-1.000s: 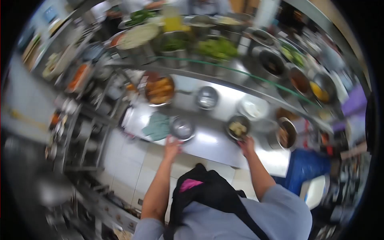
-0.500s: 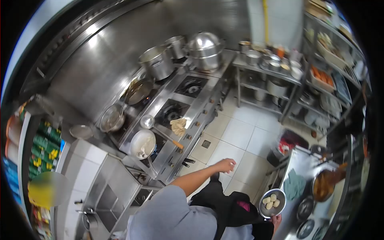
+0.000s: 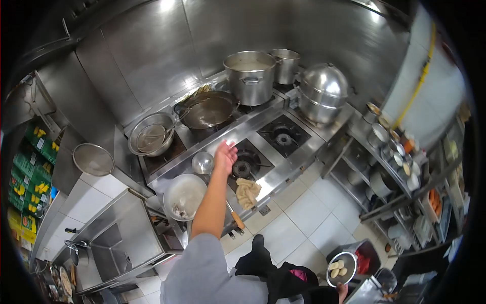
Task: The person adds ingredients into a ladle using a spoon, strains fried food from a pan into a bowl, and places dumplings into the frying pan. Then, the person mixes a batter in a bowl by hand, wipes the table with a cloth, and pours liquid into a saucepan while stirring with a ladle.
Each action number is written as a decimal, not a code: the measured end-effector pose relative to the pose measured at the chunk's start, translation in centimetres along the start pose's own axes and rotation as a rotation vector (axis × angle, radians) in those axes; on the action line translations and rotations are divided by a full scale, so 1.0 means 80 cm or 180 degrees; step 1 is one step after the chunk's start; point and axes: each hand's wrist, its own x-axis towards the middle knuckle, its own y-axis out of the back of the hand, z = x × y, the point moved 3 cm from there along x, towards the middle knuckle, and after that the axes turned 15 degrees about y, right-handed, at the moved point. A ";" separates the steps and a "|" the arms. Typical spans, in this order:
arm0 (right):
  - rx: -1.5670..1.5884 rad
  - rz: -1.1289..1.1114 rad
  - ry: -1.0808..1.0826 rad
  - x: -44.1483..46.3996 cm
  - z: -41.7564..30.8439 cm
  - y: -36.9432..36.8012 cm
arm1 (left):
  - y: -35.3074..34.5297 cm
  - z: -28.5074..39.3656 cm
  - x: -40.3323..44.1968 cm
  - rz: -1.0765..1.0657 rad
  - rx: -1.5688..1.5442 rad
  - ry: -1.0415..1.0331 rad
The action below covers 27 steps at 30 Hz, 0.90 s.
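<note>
My left hand (image 3: pixel 226 156) is raised over the stove, its fingers loosely apart with nothing clearly held. Below it lie a ladle (image 3: pixel 203 163) with a wooden handle, a white-coated pan (image 3: pixel 184 196) and a crumpled tan cloth (image 3: pixel 248 193). An empty burner (image 3: pixel 246 164) is just to its right. At the lower right my right hand (image 3: pixel 342 291) grips the rim of a metal bowl (image 3: pixel 349 276) holding several pale, rounded pieces.
Behind stand a wok (image 3: pixel 206 112), a large pot (image 3: pixel 250 81), a domed steamer (image 3: pixel 323 93) and a bowl with a strainer (image 3: pixel 152 137). A sink (image 3: pixel 109 253) is at the left. Shelves (image 3: pixel 354 177) and a bin (image 3: pixel 372 253) stand at the right.
The view has turned from the work table to the stove. My left hand has moved out over the burners. My right hand has taken the bowl off the table and carries it.
</note>
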 end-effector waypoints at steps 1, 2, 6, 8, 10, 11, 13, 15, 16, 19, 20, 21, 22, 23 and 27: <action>-0.1132 -0.0363 -0.0041 0.015 -0.003 -0.013 | 0.011 0.041 0.036 -0.0119 -0.0377 -0.0152; -0.1510 -0.0441 -0.0025 0.033 -0.005 -0.026 | 0.021 0.080 0.069 -0.0245 -0.0750 -0.0306; -0.0150 -0.0018 -0.0128 0.109 -0.010 -0.089 | 0.038 0.197 0.144 0.0066 -0.1860 -0.0963; 0.0490 0.0112 -0.0096 0.146 -0.011 -0.116 | 0.043 0.232 0.165 0.0053 -0.1938 -0.1077; 0.0714 0.0081 -0.0016 0.182 -0.013 -0.137 | 0.052 0.260 0.183 0.0278 -0.2545 -0.1196; 0.0785 0.0021 0.0015 0.200 -0.011 -0.148 | 0.058 0.273 0.189 -0.0011 -0.2610 -0.1275; 0.0863 -0.0081 -0.0060 0.226 -0.037 -0.187 | 0.065 0.295 0.193 -0.0155 -0.2800 -0.1132; 0.0972 -0.0192 -0.0259 0.245 -0.104 -0.266 | 0.076 0.308 0.193 -0.0058 -0.2931 -0.0880; 0.1044 -0.0267 -0.0403 0.258 -0.128 -0.302 | 0.104 0.313 0.209 -0.0098 -0.2947 -0.0783; 0.0826 -0.0483 -0.0612 0.331 -0.134 -0.356 | 0.132 0.320 0.200 0.0203 -0.3030 -0.0913; 0.0690 -0.0724 -0.0700 0.364 -0.125 -0.374 | 0.142 0.319 0.199 0.0176 -0.2957 -0.0802; 0.0754 -0.0998 -0.0719 0.402 -0.107 -0.386 | 0.154 0.319 0.194 0.0157 -0.2891 -0.0715; 0.0735 -0.1151 -0.0753 0.431 -0.103 -0.410 | 0.142 0.318 0.182 0.0430 -0.2988 -0.0706; 0.0700 -0.1204 -0.0772 0.455 -0.112 -0.445 | 0.142 0.317 0.179 0.0523 -0.2958 -0.0672; 0.0649 -0.1812 -0.0888 0.563 -0.126 -0.551 | 0.136 0.299 0.158 0.1192 -0.2834 -0.0824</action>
